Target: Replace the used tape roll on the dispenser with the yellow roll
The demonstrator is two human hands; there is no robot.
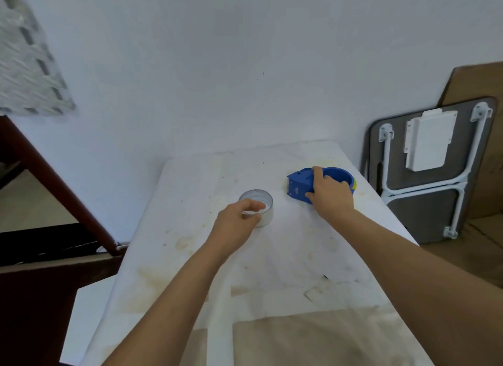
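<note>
White stained tabletop [272, 256]: left hand [234, 224] loosely pinches the light, stiff clear tape roll [257, 206] by its rim; right hand [330, 195] clasps the blue plastic dispenser [299, 184], yellow roll [354, 187] peeking out.

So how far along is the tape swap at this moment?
Mostly done, it seems: a yellow roll shows at the edge of the blue dispenser, and the clear used roll stands apart on the table. In hand: the right hand rests on the dispenser, while the left hand pinches the used roll's rim. Left: letting go. Whether the tape is threaded cannot be seen.
</note>
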